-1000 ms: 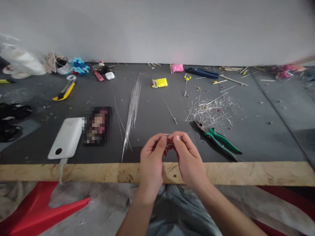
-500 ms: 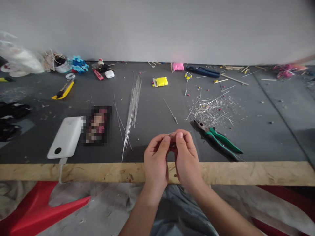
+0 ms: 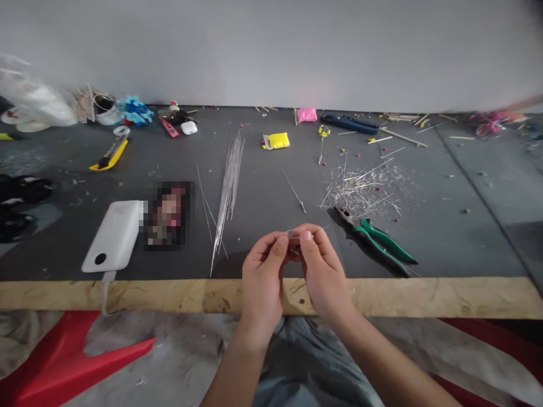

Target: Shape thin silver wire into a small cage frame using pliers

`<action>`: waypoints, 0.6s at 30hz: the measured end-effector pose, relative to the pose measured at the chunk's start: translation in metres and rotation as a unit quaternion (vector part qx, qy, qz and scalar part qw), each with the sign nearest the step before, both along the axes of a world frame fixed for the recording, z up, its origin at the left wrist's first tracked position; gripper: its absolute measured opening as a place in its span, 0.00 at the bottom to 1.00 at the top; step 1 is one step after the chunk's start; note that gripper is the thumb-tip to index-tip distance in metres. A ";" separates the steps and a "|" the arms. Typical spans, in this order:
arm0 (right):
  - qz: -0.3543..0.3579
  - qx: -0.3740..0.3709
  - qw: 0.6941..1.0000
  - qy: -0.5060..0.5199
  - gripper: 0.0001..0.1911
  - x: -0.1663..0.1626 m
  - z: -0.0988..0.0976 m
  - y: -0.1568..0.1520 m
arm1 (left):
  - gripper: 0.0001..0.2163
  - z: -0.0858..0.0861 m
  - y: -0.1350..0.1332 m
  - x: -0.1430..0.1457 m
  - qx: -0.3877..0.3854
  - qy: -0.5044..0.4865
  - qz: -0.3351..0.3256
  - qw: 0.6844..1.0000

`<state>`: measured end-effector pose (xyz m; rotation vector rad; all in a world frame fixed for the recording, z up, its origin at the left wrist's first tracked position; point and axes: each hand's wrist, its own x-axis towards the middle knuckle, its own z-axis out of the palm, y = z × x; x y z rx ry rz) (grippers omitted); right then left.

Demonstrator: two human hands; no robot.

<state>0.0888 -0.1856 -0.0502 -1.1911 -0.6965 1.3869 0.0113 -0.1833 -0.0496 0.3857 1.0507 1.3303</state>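
My left hand [image 3: 265, 265] and my right hand [image 3: 321, 263] meet above the table's front edge, thumbs on top. Both are closed in a pinch on a thin metal wire [image 3: 293, 237] that spans the small gap between the fingertips. One fine end of it sticks out past my right fingers; the rest is hidden by the hands. Just beyond them lies a single wire with a twisted end [image 3: 300, 202]. To the left is a bundle of long straight wires [image 3: 229, 181]. Right of my right hand rest pliers with green and black handles [image 3: 379, 243].
Cut wire pieces [image 3: 360, 186] are scattered behind the pliers. Farther back lie a yellow packet [image 3: 276, 141], a pink packet [image 3: 306, 115] and a dark blue tool [image 3: 350, 122]. At the left are a white power bank [image 3: 112, 234], a blurred-out dark object [image 3: 167, 215] and a yellow cutter [image 3: 111, 155].
My hands have drawn slightly apart, the left one shifting a little left. More of the wire now shows between the fingertips and past my right fingers.
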 end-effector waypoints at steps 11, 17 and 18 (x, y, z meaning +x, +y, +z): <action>-0.004 -0.004 0.999 -0.043 0.15 0.003 0.000 0.000 | 0.07 -0.001 0.000 -0.003 -0.021 0.009 -0.046 0.999; 0.005 -0.008 1.000 -0.025 0.13 0.002 0.001 -0.001 | 0.06 0.000 -0.001 -0.005 0.007 0.050 -0.043 0.998; 0.009 -0.009 1.000 -0.028 0.13 0.002 0.001 -0.001 | 0.07 -0.001 -0.001 -0.006 0.013 0.059 -0.044 0.997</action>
